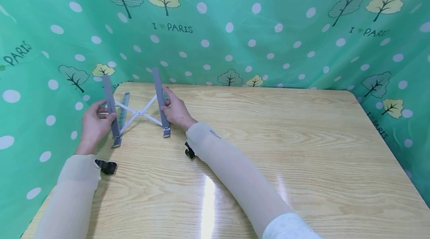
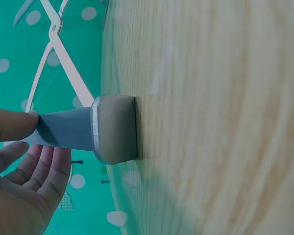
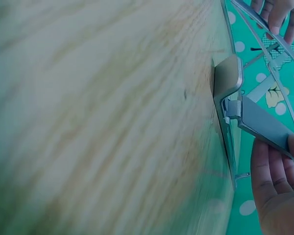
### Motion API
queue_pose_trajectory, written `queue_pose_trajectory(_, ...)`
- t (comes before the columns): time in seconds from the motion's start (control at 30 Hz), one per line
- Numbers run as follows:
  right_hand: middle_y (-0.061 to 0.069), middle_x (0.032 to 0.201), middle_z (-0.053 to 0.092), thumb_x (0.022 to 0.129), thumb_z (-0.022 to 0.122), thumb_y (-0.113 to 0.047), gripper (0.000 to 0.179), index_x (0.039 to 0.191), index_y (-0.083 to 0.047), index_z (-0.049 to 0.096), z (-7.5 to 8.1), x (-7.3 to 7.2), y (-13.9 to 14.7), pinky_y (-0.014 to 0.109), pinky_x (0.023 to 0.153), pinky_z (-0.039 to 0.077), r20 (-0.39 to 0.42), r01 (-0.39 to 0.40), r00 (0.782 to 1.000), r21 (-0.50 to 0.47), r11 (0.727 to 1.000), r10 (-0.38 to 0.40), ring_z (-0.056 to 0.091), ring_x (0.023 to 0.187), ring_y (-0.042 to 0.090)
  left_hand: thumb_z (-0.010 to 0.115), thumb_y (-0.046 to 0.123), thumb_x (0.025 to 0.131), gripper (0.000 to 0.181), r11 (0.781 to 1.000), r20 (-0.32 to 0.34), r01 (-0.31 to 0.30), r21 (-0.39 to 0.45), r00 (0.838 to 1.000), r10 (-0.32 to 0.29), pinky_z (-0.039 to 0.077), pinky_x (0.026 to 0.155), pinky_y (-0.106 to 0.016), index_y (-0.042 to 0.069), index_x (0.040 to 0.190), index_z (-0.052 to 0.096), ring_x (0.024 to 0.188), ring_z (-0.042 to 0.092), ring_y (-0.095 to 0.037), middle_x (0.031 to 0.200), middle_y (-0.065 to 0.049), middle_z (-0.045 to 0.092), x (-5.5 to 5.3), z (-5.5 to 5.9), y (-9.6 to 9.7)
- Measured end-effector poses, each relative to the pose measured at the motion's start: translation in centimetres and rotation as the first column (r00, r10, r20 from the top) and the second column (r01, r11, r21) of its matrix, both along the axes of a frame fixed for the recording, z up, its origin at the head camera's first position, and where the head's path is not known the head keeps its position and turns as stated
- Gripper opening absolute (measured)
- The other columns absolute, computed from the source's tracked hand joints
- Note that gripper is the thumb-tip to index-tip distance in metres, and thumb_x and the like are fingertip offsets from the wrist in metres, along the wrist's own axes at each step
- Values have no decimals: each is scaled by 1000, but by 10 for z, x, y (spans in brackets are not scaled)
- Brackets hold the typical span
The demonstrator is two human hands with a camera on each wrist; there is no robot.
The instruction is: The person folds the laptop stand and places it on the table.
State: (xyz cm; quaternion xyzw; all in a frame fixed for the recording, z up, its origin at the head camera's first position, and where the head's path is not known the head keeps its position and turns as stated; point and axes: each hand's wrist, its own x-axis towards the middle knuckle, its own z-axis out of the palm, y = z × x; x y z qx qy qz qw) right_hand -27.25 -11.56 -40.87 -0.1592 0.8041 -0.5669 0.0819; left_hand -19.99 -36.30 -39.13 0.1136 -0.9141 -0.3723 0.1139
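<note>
A grey folding laptop stand (image 1: 139,113) stands spread on the left part of the wooden table, its white crossbars forming an X between two side rails. My left hand (image 1: 95,121) pinches the left rail (image 1: 108,97) between thumb and fingers. On the other side, my right hand (image 1: 176,110) grips the right rail (image 1: 158,86). In the left wrist view, the rail's hooked front end (image 2: 115,129) is close to the tabletop. The right wrist view shows the thumb and fingers on the sloping right rail (image 3: 267,125), above its hinge (image 3: 232,108).
The wooden table (image 1: 285,149) extends widely to the right of the stand. A green dotted cloth (image 1: 242,45) with printed trees hangs behind and beside it. Black wrist cameras (image 1: 106,167) are strapped under both sleeves.
</note>
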Motion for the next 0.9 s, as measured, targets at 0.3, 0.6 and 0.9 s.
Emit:
queue_pose_trajectory(0.3, 2, 85, 60, 92, 59, -1, 77, 151, -34, 24, 4, 2, 0, 19, 64, 52, -26, 12, 1000, 28, 1000, -12, 60, 73, 13, 55, 22, 96, 61, 1000, 28, -12, 8, 1000, 12, 45, 66, -13, 10, 150, 29, 101, 52, -22, 124, -19, 51, -1, 0, -3)
queue_pose_trajectory(0.6, 2, 83, 59, 91, 59, 0, 77, 151, -34, 24, 4, 2, 0, 19, 63, 52, -29, 17, 999, 42, 999, -16, 60, 72, 13, 54, 20, 97, 60, 1000, 41, -16, 18, 999, 15, 45, 67, -13, 10, 151, 29, 102, 51, -21, 124, -17, 52, -1, 1, 0)
queue_pose_trajectory(0.9, 3, 88, 61, 91, 60, 0, 77, 150, -35, 25, 5, 2, 9, 20, 64, 53, -7, -6, 1000, 38, 999, 7, 61, 75, 13, 56, 15, 95, 60, 999, 37, -37, 26, 999, 36, 47, 66, -20, 9, 149, 32, 98, 52, -21, 121, -18, 52, -3, -2, 5)
